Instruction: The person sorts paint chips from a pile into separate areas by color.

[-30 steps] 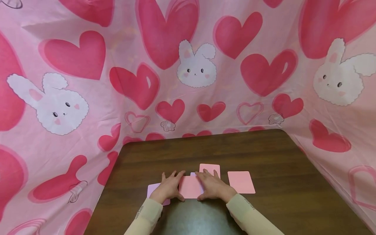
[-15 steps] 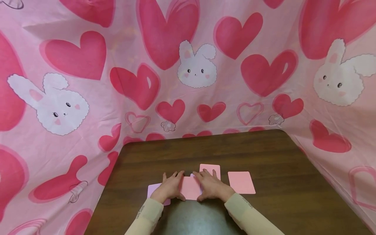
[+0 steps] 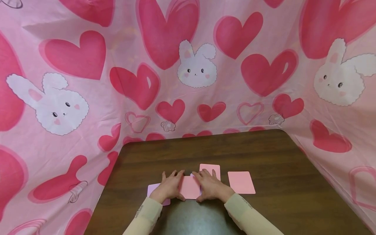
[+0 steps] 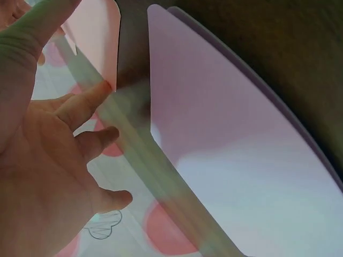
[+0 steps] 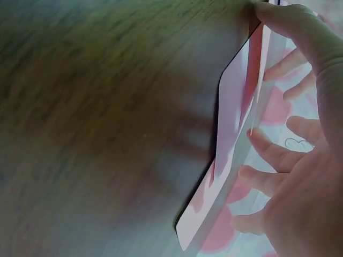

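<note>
A pink card (image 3: 189, 187) is held level between both hands at the middle of the table's near part. My left hand (image 3: 170, 187) grips its left edge, with an index fingertip (image 4: 107, 88) at one corner in the left wrist view. My right hand (image 3: 212, 186) grips the opposite edge; its thumb and index finger meet the card in the right wrist view. A purple card (image 5: 231, 101) shows under the held card, partly hidden. Another pink card (image 3: 215, 168) lies beyond the right fingers, overlapped by them. Beneath the left wrist is a second purple card (image 4: 225, 118).
Off to the right, a separate pink card (image 3: 241, 182) lies flat on the dark wooden table (image 3: 282, 169). Another card edge (image 4: 177, 10) shows under the left purple card. A pink curtain (image 3: 229, 88) with hearts and rabbits hangs around the table.
My right hand has shifted slightly left over the second, and the held pink card has moved very little. The left hand and the cards on the table look the same.
</note>
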Available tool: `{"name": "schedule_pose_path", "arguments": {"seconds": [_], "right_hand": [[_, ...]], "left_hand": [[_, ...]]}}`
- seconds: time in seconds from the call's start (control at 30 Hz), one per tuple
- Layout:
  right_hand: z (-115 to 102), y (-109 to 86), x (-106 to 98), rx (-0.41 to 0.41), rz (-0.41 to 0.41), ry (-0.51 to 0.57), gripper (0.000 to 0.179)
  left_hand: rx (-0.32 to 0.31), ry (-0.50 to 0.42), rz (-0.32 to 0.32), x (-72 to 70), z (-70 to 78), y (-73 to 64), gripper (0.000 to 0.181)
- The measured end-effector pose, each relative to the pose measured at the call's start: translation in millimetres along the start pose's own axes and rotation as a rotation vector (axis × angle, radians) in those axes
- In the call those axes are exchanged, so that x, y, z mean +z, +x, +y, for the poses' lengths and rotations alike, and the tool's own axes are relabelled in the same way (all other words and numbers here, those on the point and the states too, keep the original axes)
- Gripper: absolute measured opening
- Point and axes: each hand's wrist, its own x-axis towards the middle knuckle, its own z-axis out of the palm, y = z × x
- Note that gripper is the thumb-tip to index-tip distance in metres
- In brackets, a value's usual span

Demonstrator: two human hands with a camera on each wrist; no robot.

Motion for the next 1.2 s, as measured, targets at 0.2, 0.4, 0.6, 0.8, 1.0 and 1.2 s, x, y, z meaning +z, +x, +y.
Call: {"name": "schedule_pose_path", "arguments": {"seconds": [0.2, 0.4, 0.6, 0.8, 1.0, 1.2], "right_hand": [[3, -4.0, -11, 0.007, 0.008, 0.047, 0.103], [16, -16.3, -30, 0.026, 0.023, 0.068, 0.106], [41, -38.4, -48, 0.076, 0.047, 0.140, 0.105], [71, -60.4, -62, 0.165, 0.046, 0.197, 0.107], [102, -83.7, -73, 0.264, 0.006, 0.299, 0.108], [130, -106.6, -80, 0.334, -0.055, 0.366, 0.105]], "left_hand": [[0.012, -0.014, 0.001, -6.9, 2.2, 0.2, 0.115], [0.073, 0.001, 0.002, -17.9, 19.2, 12.5, 0.113], [0.151, 0.047, 0.005, -22.8, 49.1, 31.2, 0.111], [0.219, 0.077, 0.041, -19.9, 83.3, 55.1, 0.113], [0.241, 0.075, 0.038, -12.5, 119.6, 76.9, 0.110], [0.243, 0.136, 0.040, 2.1, 153.2, 96.5, 0.111]]}}
